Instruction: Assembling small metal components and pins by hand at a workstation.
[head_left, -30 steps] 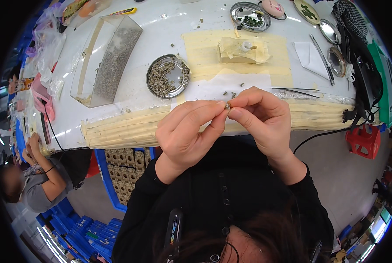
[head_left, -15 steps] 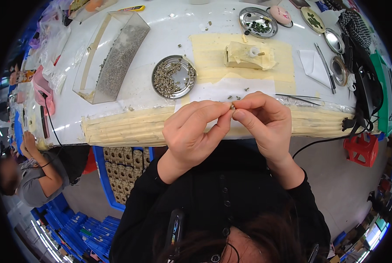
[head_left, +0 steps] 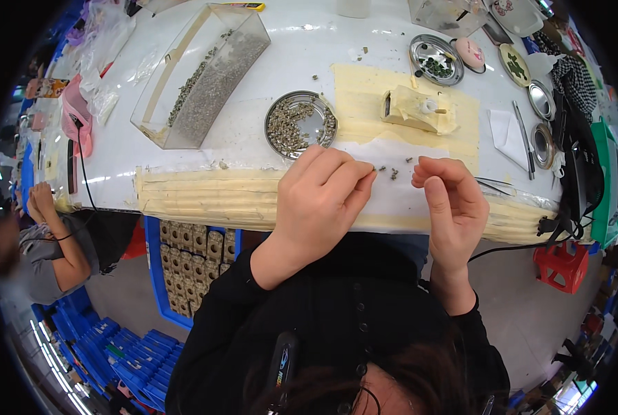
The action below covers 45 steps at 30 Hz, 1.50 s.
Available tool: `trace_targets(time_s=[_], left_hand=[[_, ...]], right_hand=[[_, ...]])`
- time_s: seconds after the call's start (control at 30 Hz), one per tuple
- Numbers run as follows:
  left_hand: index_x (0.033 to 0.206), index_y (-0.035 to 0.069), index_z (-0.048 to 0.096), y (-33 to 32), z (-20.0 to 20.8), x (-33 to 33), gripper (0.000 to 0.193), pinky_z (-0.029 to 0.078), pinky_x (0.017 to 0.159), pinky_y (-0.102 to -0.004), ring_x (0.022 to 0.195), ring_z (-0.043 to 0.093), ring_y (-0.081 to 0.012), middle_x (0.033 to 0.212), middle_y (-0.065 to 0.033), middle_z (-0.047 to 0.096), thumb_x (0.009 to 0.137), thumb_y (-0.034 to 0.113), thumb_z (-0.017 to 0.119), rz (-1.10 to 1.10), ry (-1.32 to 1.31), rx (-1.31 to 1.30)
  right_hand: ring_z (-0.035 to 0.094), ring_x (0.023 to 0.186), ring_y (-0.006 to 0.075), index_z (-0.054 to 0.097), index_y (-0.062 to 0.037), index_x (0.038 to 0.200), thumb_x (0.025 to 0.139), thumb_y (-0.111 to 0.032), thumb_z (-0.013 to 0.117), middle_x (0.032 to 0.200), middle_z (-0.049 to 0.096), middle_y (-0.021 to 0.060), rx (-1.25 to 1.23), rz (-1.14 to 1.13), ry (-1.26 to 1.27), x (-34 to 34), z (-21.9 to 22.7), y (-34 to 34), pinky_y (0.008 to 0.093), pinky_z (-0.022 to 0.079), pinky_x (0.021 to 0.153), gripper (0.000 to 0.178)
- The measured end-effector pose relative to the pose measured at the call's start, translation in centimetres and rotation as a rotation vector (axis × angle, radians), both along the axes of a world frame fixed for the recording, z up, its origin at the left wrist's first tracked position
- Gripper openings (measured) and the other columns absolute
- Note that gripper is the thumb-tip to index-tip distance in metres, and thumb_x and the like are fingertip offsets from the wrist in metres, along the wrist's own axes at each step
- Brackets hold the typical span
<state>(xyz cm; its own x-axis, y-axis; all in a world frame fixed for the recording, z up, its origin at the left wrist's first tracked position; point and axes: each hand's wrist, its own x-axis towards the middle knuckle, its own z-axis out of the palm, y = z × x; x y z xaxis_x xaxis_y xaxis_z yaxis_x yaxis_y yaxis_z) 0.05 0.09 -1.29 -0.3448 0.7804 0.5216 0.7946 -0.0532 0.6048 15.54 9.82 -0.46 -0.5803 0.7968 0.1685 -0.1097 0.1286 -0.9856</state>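
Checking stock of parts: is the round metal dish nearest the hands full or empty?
Partly full. The round metal dish holds a loose layer of small grey-green pieces, with bare shiny metal showing at its centre and rim.

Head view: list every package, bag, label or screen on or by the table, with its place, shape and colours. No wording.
Clear plastic box: far left of the table, long, see-through, small grey parts inside.
Plastic bags: far left corner, crumpled, clear.
Yellow label: top edge behind the box, small flat strip.
Blue crates: floor, lower left, stacked.
No screen shows.
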Motion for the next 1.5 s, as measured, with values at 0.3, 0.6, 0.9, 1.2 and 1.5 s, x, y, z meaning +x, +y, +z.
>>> trace_targets(time_s=[0.3, 0.6, 0.9, 1.2, 1.5], left_hand=[[0.084, 0.002, 0.070, -0.6, 1.2, -3.9, 0.011, 0.041, 0.064, -0.0337, 0.071, 0.052, -0.0235, 0.074, -0.0062, 0.058, 0.073, 0.001, 0.073, 0.188, 0.113, -0.092], [0.078, 0.005, 0.067, -0.4, 1.7, -5.1, 0.008, 0.043, 0.065, -0.0341, 0.073, 0.050, -0.0236, 0.075, -0.0045, 0.056, 0.072, 0.002, 0.072, 0.193, 0.157, -0.240], [0.095, -0.001, 0.064, -0.7, 2.8, -2.0, 0.008, 0.046, 0.067, -0.0221, 0.082, 0.057, -0.0081, 0.091, -0.0058, 0.066, 0.089, 0.004, 0.066, -0.068, -0.949, 0.118], [0.104, 0.001, 0.066, -0.2, 0.6, -0.2, 0.015, 0.045, 0.069, -0.0240, 0.076, 0.056, -0.0108, 0.093, -0.0064, 0.066, 0.089, 0.004, 0.066, -0.492, -1.797, 0.134], [0.099, 0.004, 0.070, -0.1, -0.4, 0.1, 0.013, 0.046, 0.074, -0.0258, 0.086, 0.057, -0.0125, 0.097, -0.0045, 0.062, 0.086, 0.002, 0.068, -0.563, -1.861, 0.100]], right_hand=[[0.059, 0.083, 0.0127, 0.062, 0.0064, 0.100, 0.093, 0.000, 0.057, 0.093, 0.063, 0.0084, 0.029, -0.001, 0.028, 1.2, -0.5, 1.0, 0.0242, 0.047, 0.077, 0.010], [0.060, 0.082, 0.0128, 0.064, 0.0053, 0.098, 0.092, 0.000, 0.058, 0.093, 0.064, 0.0091, 0.037, 0.006, 0.003, 1.4, 0.1, 1.1, 0.0241, 0.048, 0.076, 0.010], [0.062, 0.072, 0.0196, 0.069, -0.0001, 0.089, 0.074, 0.006, 0.071, 0.083, 0.066, 0.0090, 0.409, -0.012, -0.023, -0.5, 0.1, 0.6, 0.0277, 0.048, 0.066, 0.016], [0.059, 0.069, 0.0197, 0.070, -0.0048, 0.087, 0.064, 0.005, 0.078, 0.079, 0.063, 0.0060, 0.693, -0.130, 0.014, -2.3, 1.4, -0.2, 0.0284, 0.046, 0.057, 0.026], [0.057, 0.065, 0.0198, 0.068, -0.0045, 0.085, 0.063, 0.004, 0.079, 0.076, 0.060, 0.0055, 0.761, -0.146, 0.062, -2.6, 1.4, -0.1, 0.0290, 0.044, 0.053, 0.026]])
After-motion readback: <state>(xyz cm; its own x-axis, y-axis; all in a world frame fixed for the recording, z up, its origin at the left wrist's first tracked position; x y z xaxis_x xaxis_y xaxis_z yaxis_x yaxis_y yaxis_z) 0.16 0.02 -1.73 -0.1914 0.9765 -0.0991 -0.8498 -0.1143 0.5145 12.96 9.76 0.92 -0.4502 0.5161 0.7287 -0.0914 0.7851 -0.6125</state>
